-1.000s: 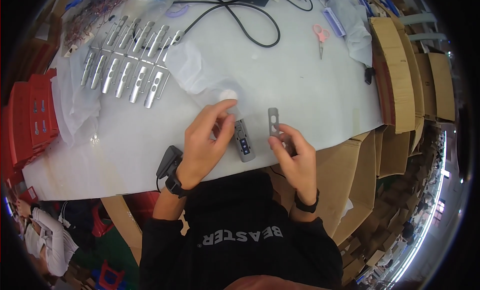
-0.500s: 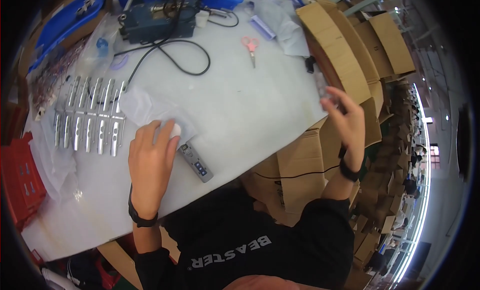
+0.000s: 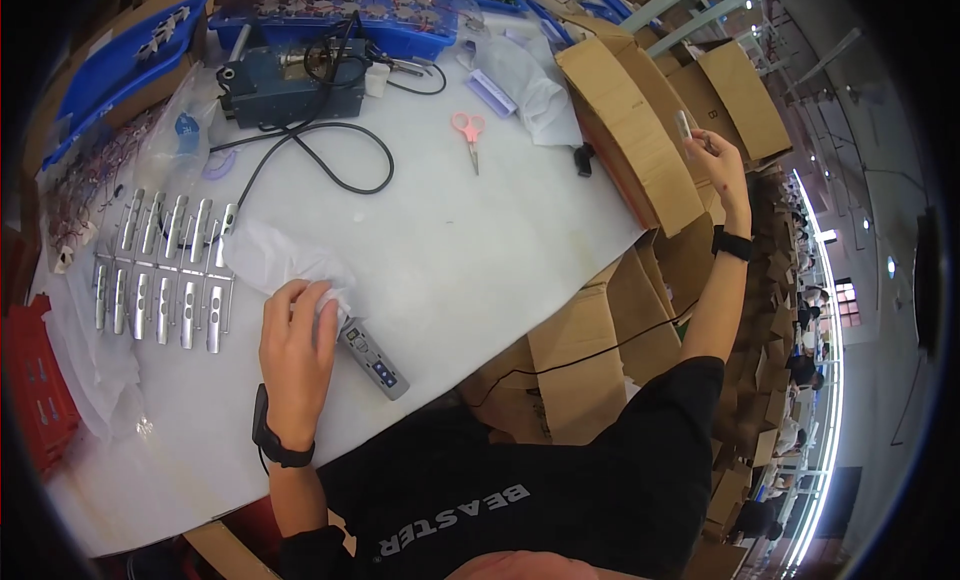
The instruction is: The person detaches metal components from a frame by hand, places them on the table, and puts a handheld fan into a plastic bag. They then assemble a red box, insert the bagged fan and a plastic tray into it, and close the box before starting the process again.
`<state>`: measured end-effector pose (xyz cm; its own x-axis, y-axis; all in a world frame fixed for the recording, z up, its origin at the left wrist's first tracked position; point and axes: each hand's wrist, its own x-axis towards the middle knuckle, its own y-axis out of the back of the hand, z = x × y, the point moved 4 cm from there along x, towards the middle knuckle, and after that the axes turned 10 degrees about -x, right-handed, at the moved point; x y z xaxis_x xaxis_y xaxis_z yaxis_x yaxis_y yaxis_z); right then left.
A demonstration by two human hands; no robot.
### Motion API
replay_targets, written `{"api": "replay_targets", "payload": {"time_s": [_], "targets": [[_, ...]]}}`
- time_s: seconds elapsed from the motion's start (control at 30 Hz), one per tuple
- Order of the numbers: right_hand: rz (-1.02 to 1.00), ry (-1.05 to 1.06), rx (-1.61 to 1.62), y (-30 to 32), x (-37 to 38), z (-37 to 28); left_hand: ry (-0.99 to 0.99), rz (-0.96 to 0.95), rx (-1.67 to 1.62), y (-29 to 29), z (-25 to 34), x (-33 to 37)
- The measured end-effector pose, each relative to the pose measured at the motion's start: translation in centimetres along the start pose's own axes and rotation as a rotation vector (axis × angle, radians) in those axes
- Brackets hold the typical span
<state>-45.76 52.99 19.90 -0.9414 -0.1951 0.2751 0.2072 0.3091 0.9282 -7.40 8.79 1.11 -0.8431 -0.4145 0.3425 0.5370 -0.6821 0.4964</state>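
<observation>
My left hand is over the near left of the white table, its fingers curled and closed on the edge of a thin, crumpled white plastic bag. Just right of its fingertips, a slim grey handheld device with dark blue buttons lies on the table. My right hand is stretched far out to the right, above an open cardboard box. Between its thumb and fingers it pinches a small, pale, narrow piece, upright; its kind is too small to make out.
Silver moulded parts on a frame lie at the left, above a red tray. Pink-handled scissors lie in the far middle. A dark machine with a looped black cable stands behind, near blue bins. More cardboard is at the right.
My right hand has moved away and to the right, from the table's edge to above the cardboard box, with the small piece in it. My left hand stays by the bag and device.
</observation>
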Motion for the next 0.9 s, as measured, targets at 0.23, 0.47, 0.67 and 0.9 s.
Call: {"api": "replay_targets", "payload": {"time_s": [0.23, 0.47, 0.67, 0.9], "targets": [[0.135, -0.066, -0.091, -1.8, -1.6, -2.5, -0.012, 0.020, 0.017, 0.0, 0.0, -0.3], [-0.321, 0.062, 0.768, -10.3, -14.5, -16.3, 0.025, 0.014, -0.016, 0.0, 0.0, -0.3], [-0.837, 0.055, 1.109, -14.9, -23.0, -21.0, 0.037, 0.027, -0.017, 0.1, -0.1, -0.2], [-0.712, 0.474, 1.102, -18.1, -28.4, -24.7, 0.029, 0.088, -0.094, 0.1, -0.8, -0.2]]}}
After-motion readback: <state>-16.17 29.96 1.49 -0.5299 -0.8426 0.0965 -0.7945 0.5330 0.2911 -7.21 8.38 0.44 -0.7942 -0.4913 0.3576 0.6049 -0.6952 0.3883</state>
